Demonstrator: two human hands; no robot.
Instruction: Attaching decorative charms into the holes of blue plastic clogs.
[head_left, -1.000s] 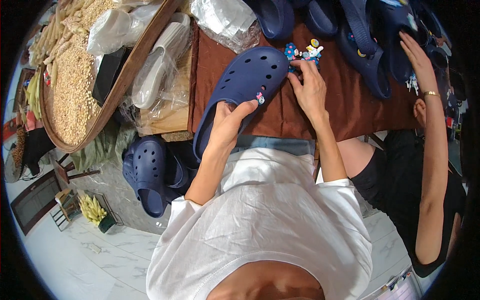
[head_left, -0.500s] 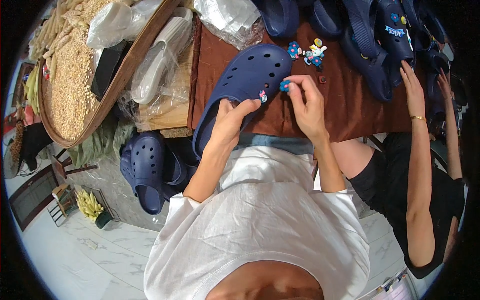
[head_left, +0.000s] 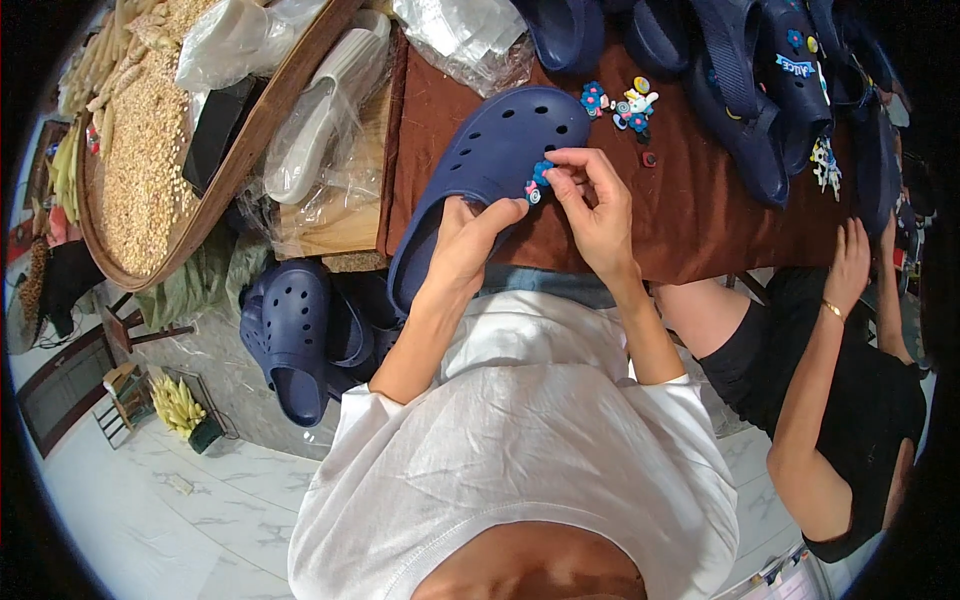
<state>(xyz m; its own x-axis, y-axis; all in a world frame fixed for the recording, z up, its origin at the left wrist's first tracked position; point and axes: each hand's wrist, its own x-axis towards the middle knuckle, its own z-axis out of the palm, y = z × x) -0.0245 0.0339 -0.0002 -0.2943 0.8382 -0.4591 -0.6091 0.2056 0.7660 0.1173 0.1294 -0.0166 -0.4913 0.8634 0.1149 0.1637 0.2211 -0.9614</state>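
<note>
Pinching blue flower charm (head_left: 542, 172) in fingers (head_left: 578, 157) of right hand (head_left: 600, 210), beside pink swirl charm (head_left: 532, 193) on navy clog (head_left: 497, 150), upper centre of frame (slanted lengthwise, toe toward upper right); gripping its opening with left hand (head_left: 462, 240).

At ten o'clock, a rounded brown wooden tray (head_left: 270, 105) holds loose pale-yellow grain (head_left: 145, 195) and a black rectangular object (head_left: 222, 138). At eleven lies a white moulded shoe (head_left: 325, 110) amid clear plastic film (head_left: 352, 155); at twelve, a crumpled transparent bag (head_left: 470, 40). Toward eight, white grey-veined flooring (head_left: 150, 510) spreads.

Left hand (head_left: 462, 240) partly hidden inside navy clog (head_left: 505, 148)
</note>
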